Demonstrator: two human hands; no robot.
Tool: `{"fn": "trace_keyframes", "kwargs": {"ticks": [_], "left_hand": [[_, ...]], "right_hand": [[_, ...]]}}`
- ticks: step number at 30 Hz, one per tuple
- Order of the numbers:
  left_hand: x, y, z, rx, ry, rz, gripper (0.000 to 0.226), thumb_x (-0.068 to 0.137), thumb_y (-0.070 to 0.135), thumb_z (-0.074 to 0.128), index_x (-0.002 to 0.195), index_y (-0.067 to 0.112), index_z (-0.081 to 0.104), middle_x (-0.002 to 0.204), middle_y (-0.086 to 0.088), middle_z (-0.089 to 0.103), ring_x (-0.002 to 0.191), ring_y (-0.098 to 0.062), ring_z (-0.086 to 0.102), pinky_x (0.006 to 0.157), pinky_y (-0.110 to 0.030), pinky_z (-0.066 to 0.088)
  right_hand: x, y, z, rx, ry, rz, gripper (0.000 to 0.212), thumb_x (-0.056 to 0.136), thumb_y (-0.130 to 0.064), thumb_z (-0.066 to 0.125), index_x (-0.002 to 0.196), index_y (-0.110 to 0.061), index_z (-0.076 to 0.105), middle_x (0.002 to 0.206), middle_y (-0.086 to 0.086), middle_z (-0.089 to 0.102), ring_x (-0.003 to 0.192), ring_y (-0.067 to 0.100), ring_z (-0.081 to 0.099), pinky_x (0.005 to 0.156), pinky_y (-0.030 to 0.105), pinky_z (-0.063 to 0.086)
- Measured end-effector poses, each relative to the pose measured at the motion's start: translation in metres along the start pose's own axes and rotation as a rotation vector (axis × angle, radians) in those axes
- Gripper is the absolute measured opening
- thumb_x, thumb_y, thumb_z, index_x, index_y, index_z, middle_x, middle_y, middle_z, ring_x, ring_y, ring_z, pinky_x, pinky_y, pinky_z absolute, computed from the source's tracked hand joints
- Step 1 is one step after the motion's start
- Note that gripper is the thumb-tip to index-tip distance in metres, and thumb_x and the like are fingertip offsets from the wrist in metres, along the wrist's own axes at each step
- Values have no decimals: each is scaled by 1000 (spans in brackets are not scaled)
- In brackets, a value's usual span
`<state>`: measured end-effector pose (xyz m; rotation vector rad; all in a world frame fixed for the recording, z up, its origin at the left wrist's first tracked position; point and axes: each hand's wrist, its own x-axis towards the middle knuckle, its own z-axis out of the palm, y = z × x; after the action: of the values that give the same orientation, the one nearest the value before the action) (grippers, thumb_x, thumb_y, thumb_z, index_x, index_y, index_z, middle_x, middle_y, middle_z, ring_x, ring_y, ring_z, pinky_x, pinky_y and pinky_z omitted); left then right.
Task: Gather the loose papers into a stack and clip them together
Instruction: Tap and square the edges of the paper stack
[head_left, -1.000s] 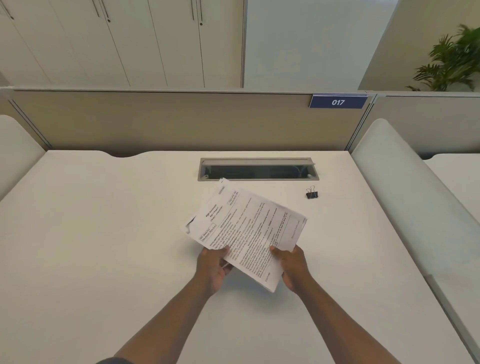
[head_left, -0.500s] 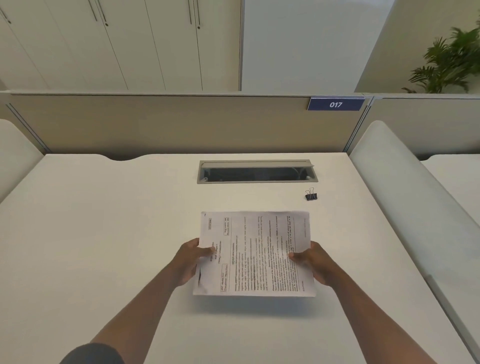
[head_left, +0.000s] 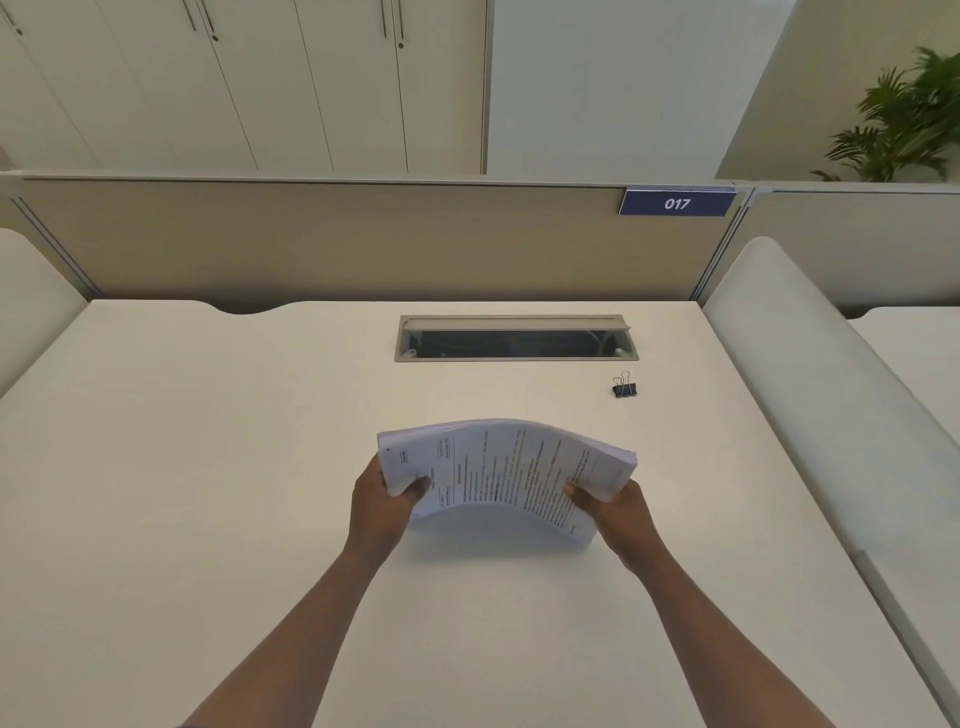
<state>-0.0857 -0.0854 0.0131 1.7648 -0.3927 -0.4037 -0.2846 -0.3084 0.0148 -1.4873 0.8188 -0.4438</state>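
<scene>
Over the tabletop: a person's two bare forearms reach forward across a pale tabletop (head_left: 182, 467), holding a stack of papers (head_left: 509, 467) just above it, near the middle.
Progress: the sheets look gathered into one stack, so the collecting seems done; the clipping is not yet done.
What is left: judging by the scene, squaring the edges, then fetching the clip and pressing it onto one edge.
Papers: white printed sheets with lines of black text, bowed upward in an arch between the hands; the edges at both ends are slightly fanned, not flush.
Left hand (head_left: 382, 499): fingers grasping the left end of the stack, thumb on top.
Right hand (head_left: 613, 506): fingers grasping the right end, thumb on the top sheet.
Binder clip (head_left: 623, 387): small, black, with wire handles, lying on the tabletop beyond and to the right of the papers, well apart from both hands, untouched.
Surroundings: a cable tray slot (head_left: 517, 343) set into the tabletop behind the papers; a beige divider with a blue sign (head_left: 677, 202) reading 017.
</scene>
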Motion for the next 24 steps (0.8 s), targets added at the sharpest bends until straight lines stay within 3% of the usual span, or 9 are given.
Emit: {"fn": "trace_keyframes", "kwargs": {"ticks": [2,4,6,8,12,16,20,24], "left_hand": [[0,4,-3,6,47,33,38,70,16,80,101,30,62,99,3,71,96,-20,68,78,-41,60],[-2,10,-6,36,115,122,54,69,10,84,111,28,56,101,4,66,94,-14,65,79,-34,59],[-2,16,-10,112,163,290,75,72,4,83,132,25,43,105,3,63,92,-12,62,83,-18,55],[0,18,-14,261,184,517,77,77,3,78,140,21,36,110,-2,63,95,-14,60,85,-7,48],[4,17,-19,471,214,763,55,82,3,65,132,22,51,113,-16,63,102,-23,60,85,-25,51],[6,13,-18,491,244,831,41,85,-3,61,121,17,62,105,-15,64,95,-25,62,78,-27,54],[7,13,-19,489,265,838,33,88,0,59,119,9,66,101,-14,65,89,-24,63,73,-27,56],[-1,15,-17,184,173,514,60,86,10,62,140,14,36,108,-1,63,91,-12,62,78,-7,51]], "right_hand": [[-2,-7,-3,-12,40,-74,31,81,-8,78,110,-14,69,104,-4,74,102,19,70,80,24,59],[-5,-15,-5,-144,85,-210,41,81,-12,79,118,-19,63,104,-17,71,98,10,69,75,13,55],[-7,-19,-8,-285,149,-371,58,81,-17,79,131,-20,49,107,-22,64,95,0,66,76,9,53],[-8,-20,-11,-367,205,-553,61,84,-24,75,136,-19,42,110,-17,62,96,-4,62,83,6,50],[-2,-19,-17,-565,188,-789,39,93,-28,56,132,-24,51,120,5,63,110,5,56,94,7,42],[-1,-18,-19,-647,218,-835,34,94,-17,53,127,-24,58,116,8,64,107,6,57,92,2,39],[-1,-19,-19,-602,230,-833,35,95,-17,55,129,-25,56,114,6,68,100,10,63,86,15,52],[-8,-22,-17,-388,191,-487,68,89,-14,70,145,-25,34,98,-11,68,84,-9,65,74,2,49]]}}
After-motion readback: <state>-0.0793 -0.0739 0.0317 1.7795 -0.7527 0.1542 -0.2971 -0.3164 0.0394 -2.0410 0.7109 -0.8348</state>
